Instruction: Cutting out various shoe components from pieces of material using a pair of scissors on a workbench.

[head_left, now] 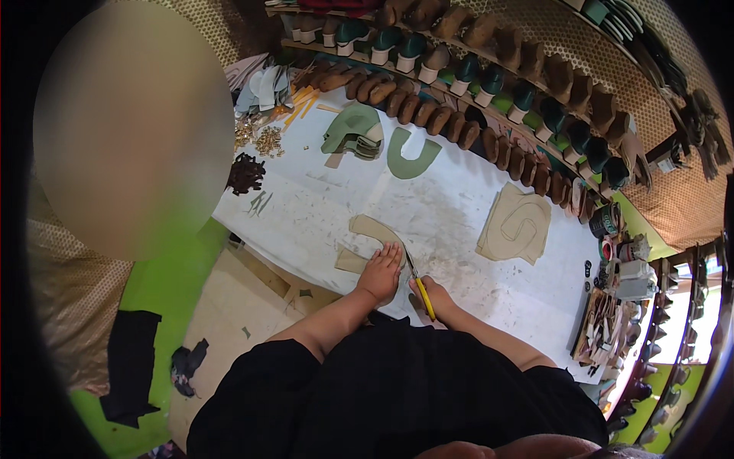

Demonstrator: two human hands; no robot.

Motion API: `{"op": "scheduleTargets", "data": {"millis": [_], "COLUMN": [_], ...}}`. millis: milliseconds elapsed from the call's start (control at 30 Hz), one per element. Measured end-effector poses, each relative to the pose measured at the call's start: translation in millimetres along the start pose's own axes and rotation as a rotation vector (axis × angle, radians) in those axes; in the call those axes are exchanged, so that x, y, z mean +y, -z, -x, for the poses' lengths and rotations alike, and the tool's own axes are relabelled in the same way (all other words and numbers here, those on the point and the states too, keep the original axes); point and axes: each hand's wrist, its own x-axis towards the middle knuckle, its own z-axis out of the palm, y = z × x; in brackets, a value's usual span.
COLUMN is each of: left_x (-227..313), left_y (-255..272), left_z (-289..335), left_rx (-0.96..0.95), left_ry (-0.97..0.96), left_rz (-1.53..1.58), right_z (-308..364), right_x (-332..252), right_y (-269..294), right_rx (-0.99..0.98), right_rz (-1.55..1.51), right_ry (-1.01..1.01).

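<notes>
My left hand (382, 275) lies with its fingers stretched out on a beige U-shaped piece (371, 226), pressing it against the white tabletop. The palm and fingers hide part of the curve. My right hand (436, 299) grips yellow-handled scissors (425, 294). Their metal blades point away from me and run along the right edge of the beige piece, close to my left fingertips. Whether the blades are parted is too small to tell.
A green U-shaped piece (413, 157) and a stack of green pieces (353, 131) lie farther back. Beige sheets with a drawn outline (514, 226) rest at right. Shoe lasts (428, 115) line the table's far edge. Small gold parts (268, 141) and a dark pile (246, 174) sit at left.
</notes>
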Motion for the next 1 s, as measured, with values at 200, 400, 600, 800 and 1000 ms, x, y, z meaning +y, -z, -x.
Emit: {"op": "scheduleTargets", "data": {"millis": [200,400,600,800,1000], "left_x": [-5,-8,-8,-9,-8], "left_y": [-8,-8,-8,-11,-9], "left_z": [2,3,3,3,3], "left_rx": [0.067,0.105,0.13,0.138,0.117], "left_ry": [-0.014,-0.015,-0.02,-0.014,-0.019], "left_rz": [0.058,0.088,0.107,0.12,0.109], "right_z": [5,4,0,1,5], "right_x": [-18,-21,-9,-12,-8], "right_y": [3,-1,-8,-3,0], "right_rx": [-0.052,-0.015,0.072,0.029,0.003], "right_rz": [0.016,0.022,0.084,0.08,0.076], "right_ry": [-0.098,-0.058,0.035,-0.022,-0.063]}}
